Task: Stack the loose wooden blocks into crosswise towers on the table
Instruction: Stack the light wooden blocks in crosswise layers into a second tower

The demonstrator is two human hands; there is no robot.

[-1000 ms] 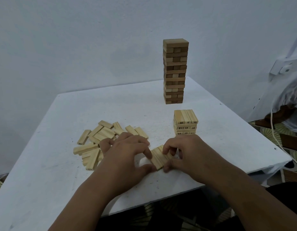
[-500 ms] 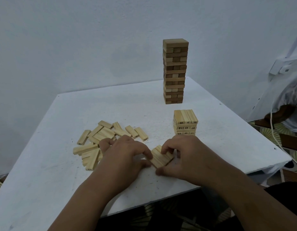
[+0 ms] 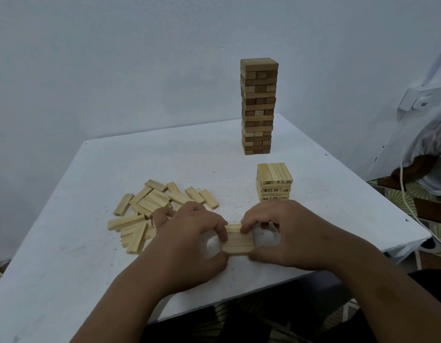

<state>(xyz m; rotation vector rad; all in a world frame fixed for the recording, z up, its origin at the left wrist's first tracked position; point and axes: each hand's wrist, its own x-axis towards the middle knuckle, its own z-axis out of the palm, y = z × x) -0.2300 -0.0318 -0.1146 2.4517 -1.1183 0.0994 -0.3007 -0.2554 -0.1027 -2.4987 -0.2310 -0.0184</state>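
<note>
A flat row of three pale wooden blocks (image 3: 239,238) lies near the front edge of the white table (image 3: 90,280). My left hand (image 3: 189,241) pinches its left end and my right hand (image 3: 286,233) pinches its right end. Just behind my right hand stands a short pale tower (image 3: 274,181) of numbered blocks laid crosswise. A loose pile of pale blocks (image 3: 152,209) lies to the left, partly hidden by my left hand. Further back stands a tall darker tower (image 3: 258,105).
The table's right edge drops off close to the short tower. A white cable (image 3: 407,201) and cloth-covered furniture (image 3: 432,144) sit beyond it on the right. A plain wall backs the table.
The row of three blocks has turned from a diagonal to lie square across the table front. Both hands shifted with it and now hold its ends.
</note>
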